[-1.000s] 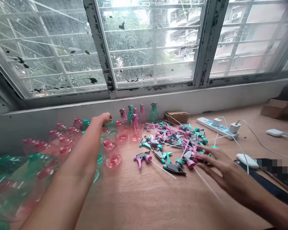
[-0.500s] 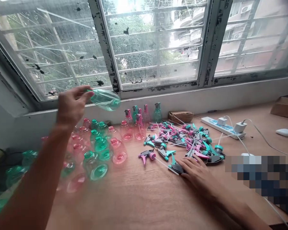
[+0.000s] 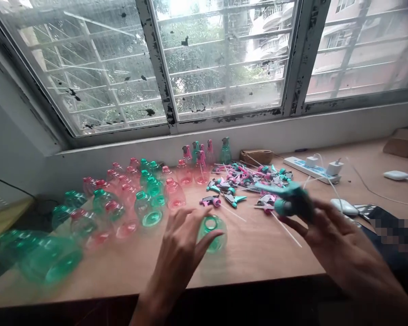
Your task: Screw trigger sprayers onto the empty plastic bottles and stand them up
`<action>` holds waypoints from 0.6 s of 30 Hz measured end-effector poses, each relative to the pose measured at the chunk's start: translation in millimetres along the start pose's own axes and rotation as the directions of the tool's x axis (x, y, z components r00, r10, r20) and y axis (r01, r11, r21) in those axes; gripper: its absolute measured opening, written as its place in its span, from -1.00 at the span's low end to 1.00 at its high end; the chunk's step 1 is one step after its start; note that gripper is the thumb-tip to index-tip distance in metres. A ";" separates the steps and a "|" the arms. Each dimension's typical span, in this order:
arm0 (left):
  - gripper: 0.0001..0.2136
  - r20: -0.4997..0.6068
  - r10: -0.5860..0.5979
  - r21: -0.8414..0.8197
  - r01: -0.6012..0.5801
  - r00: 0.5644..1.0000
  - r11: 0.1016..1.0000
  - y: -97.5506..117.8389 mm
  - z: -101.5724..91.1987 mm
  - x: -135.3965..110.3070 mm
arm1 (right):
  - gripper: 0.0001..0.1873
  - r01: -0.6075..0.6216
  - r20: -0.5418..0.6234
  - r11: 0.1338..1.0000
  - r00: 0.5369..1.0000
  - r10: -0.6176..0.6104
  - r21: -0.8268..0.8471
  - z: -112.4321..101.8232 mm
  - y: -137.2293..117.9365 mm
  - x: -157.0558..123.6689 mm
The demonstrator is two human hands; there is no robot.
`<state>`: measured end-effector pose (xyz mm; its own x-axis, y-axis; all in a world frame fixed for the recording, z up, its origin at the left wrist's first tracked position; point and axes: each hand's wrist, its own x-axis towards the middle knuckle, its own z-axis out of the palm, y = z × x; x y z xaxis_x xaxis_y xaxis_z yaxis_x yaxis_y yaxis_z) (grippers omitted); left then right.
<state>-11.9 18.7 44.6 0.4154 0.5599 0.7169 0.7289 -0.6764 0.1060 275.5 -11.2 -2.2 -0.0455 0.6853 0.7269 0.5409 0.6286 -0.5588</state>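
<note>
About five capped bottles at table back edge; bare bottles left, loose heads unfitted. Left hand: fingers apart around green bottle neck, near front edge. Right hand: clamped on spray head.

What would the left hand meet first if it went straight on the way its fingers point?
Most likely the green bottle right at the fingertips of the left hand; depth is unclear, so they may be touching it.

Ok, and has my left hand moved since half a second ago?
Yes, down and to the right. Your left hand was left of the left window post; now it is below that post, by a green bottle.
</note>
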 end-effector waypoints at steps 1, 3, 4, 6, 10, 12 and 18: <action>-0.63 0.034 0.037 -0.018 -0.036 0.999 0.999 7.0 7.6 1.0 | -0.43 -0.069 -0.026 0.989 0.997 0.073 0.129 -8.2 -5.8 -1.5; -0.66 0.085 0.095 -0.107 -0.086 0.992 0.991 20.7 19.9 0.3 | -0.45 -0.199 -0.067 0.928 0.970 0.232 0.316 -25.3 -14.1 -6.8; -0.72 0.091 0.108 -0.160 -0.092 0.990 0.983 26.4 24.9 -0.5 | -0.46 -0.244 -0.075 0.904 0.955 0.287 0.352 -33.4 -16.8 -10.4; -0.77 0.076 0.100 -0.236 -0.080 0.992 0.969 34.4 33.2 -1.3 | -0.47 -0.292 -0.080 0.884 0.936 0.342 0.366 -46.7 -20.0 -18.2; -0.74 0.042 0.081 -0.306 -0.065 0.996 0.950 41.3 44.6 -1.0 | -0.44 -0.257 -0.059 0.930 0.958 0.281 0.264 -55.5 -25.3 -26.5; -0.74 0.027 0.075 -0.318 -0.063 0.997 0.946 44.4 48.6 -1.7 | -0.42 -0.235 -0.026 0.946 0.969 0.247 0.224 -52.5 -30.1 -26.5; -0.76 0.022 0.084 -0.324 -0.073 0.996 0.943 54.6 57.4 -4.4 | -0.41 -0.133 -0.025 0.988 0.990 0.136 0.074 -49.1 -28.5 -32.1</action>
<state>57.3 6.8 7.7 0.4872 0.5113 0.7080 0.4809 -0.8338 0.2712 302.8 -69.1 10.0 0.0492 0.7548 0.6541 0.4785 0.5571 -0.6788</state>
